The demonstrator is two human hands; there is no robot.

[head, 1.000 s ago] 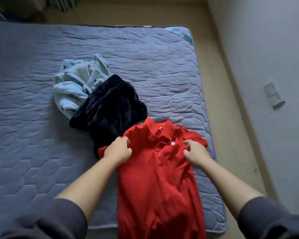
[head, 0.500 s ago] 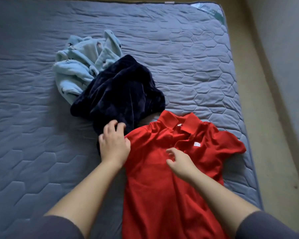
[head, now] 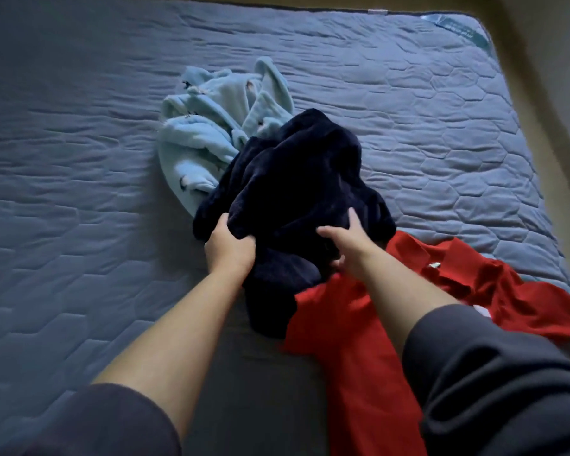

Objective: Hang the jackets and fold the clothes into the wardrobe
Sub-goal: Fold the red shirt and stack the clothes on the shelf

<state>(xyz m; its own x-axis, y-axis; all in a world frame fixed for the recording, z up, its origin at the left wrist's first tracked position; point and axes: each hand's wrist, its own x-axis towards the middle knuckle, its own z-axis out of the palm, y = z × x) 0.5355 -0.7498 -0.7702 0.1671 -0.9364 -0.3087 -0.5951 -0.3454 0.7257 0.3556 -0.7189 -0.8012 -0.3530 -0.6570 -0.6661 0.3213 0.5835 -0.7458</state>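
Both hands have left the red polo shirt (head: 352, 324), now lying on the mattress (head: 79, 159). The left hand (head: 229, 248) and right hand (head: 346, 245) grip the adjoining navy fleece garment (head: 297, 179), fingers curled into it.

The mattress (head: 79, 159) was a muted grey-blue, quilted in wavy lines and hexagons, with a teal tag (head: 458, 29) at its far corner. The fleece garment (head: 204, 139) was pale blue, dotted with small dark-and-white figures. The navy garment (head: 293, 179) was plain, near black. The polo shirt (head: 359, 340) was solid red with a small white label (head: 435, 265). The sleeves (head: 494, 390) were charcoal grey, the floor (head: 533, 77) tan.
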